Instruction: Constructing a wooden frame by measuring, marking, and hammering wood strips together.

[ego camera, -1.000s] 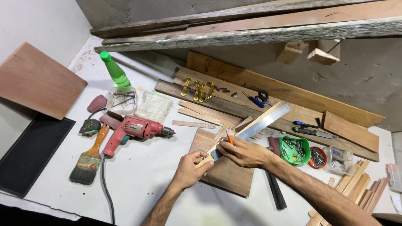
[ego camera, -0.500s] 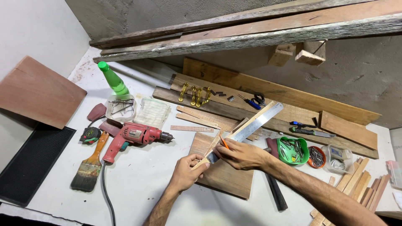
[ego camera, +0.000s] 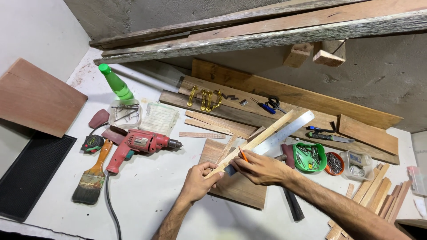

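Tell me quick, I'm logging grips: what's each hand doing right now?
Left hand: closed on the near end of the wood strip.
Right hand: closed on an orange pencil, pressing on the strip.

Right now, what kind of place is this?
Probably a home woodworking bench: a red electric drill lies on the white table, rough wooden planks lean behind, and a green bowl of nails sits nearby.

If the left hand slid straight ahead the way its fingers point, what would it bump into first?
Probably the right hand, just past the left hand along the wooden strip and right beside it, though depth is hard to judge.
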